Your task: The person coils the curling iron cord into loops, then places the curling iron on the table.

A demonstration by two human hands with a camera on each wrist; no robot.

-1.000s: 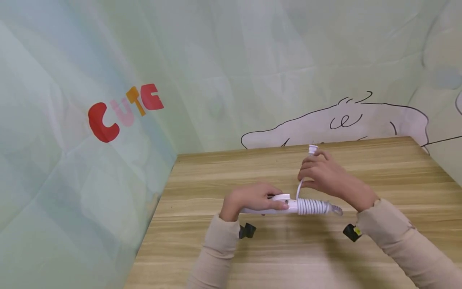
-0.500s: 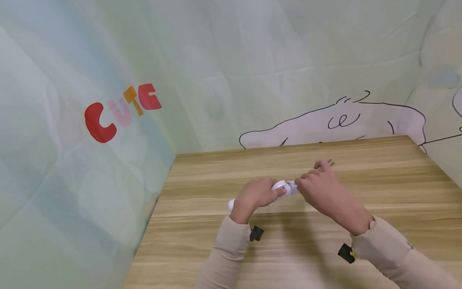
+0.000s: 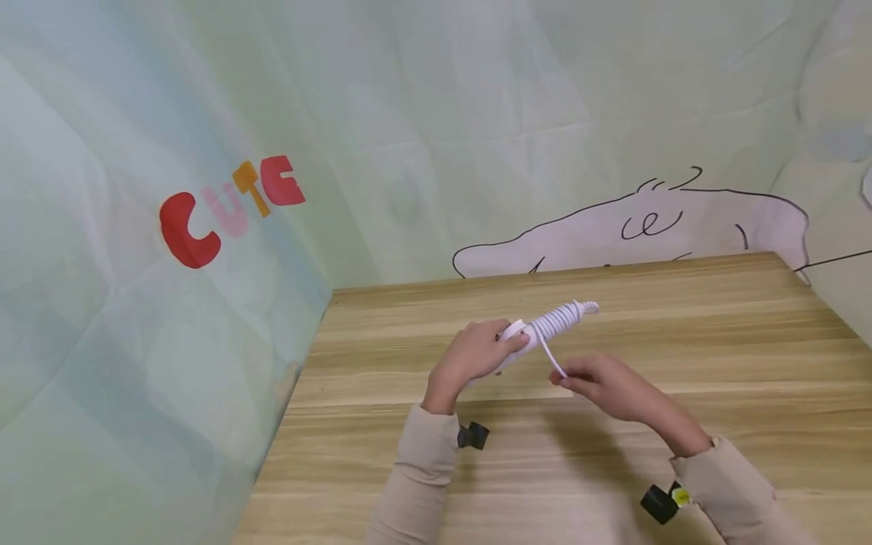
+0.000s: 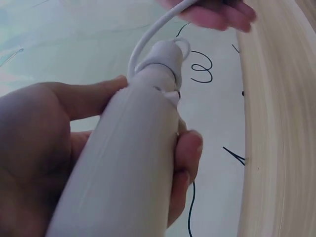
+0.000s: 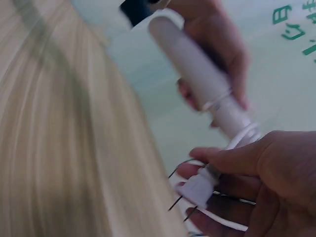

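- Hands work together above a wooden table [image 3: 681,341], both raised off its top.
- Left hand [image 3: 477,356] grips the handle of a white corded appliance [image 3: 538,333]; in the left wrist view the fingers [image 4: 185,163] and thumb are curled round the smooth white handle [image 4: 128,168].
- White appliance is held tilted, its handle end low in the left hand and its far end pointing up and away toward the wall [image 3: 477,113]; what kind of appliance it is cannot be told.
- White cord [image 3: 552,356] is wound in close turns round the upper part of the appliance, and a loose stretch of it runs down from the coils to the right hand.
- Right hand [image 3: 606,386] sits lower and nearer the person than the appliance, just beside the left hand but not touching it, and pinches the cord's end.
- Right wrist view shows the plug [image 5: 197,190] at the cord's end, white with metal prongs, held between the thumb and curled fingers [image 5: 217,163], with further loops of cord lying across the palm.
- Sleeves [image 3: 422,477] on both arms are beige, and a small black camera mount [image 3: 473,435] sits at each wrist.
- Pale green cloth forms the wall behind and to the left of the table; it bears the coloured letters "CUTE" [image 3: 232,208] and a line drawing of a cartoon animal [image 3: 647,223] just above the table's far edge.
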